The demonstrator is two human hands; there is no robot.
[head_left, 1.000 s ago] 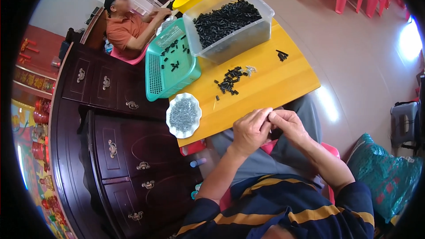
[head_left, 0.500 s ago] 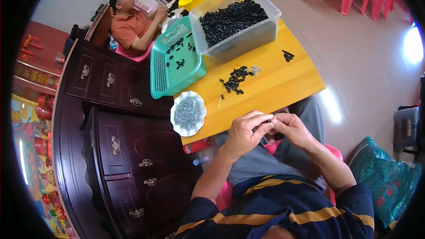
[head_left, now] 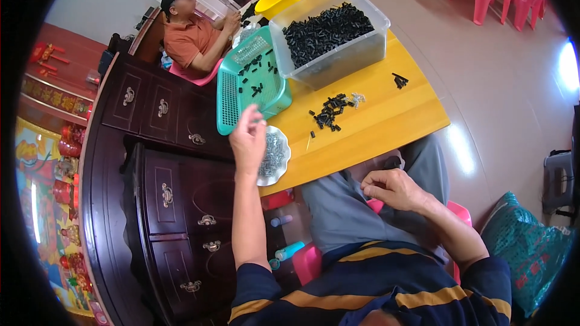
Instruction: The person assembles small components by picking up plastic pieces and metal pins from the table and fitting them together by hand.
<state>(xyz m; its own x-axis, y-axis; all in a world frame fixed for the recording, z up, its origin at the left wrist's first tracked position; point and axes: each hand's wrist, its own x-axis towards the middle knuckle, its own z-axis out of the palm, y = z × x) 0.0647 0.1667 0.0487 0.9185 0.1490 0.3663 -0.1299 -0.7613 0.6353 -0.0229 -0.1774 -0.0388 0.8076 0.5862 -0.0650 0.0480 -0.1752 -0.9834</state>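
My left hand (head_left: 248,142) is raised over the near edge of the green plastic basket (head_left: 226,99), beside the scalloped white dish (head_left: 284,163). Motion smears its fingers, so whether they hold anything is unclear. Small clear or silvery pieces (head_left: 273,152) fill the dish, which my left hand partly covers. Over my lap, just off the table edge, my right hand (head_left: 396,189) is closed with fingers curled; what it may hold is hidden. A loose pile of short black tubular pieces (head_left: 327,113) lies on the yellow table (head_left: 362,139). Several more black pieces (head_left: 257,89) are scattered inside the basket.
A clear plastic bin (head_left: 338,54) heaped with black pieces stands behind the pile. Some longer black pieces (head_left: 400,80) lie at the table's right. A yellow tub (head_left: 280,0) and a seated person (head_left: 190,39) are farther back. Dark wooden drawers (head_left: 175,181) flank my left side.
My hands were together over my lap, fingers around a small dark piece. My left hand has swung up and left to the basket; my right hand stays over my lap.
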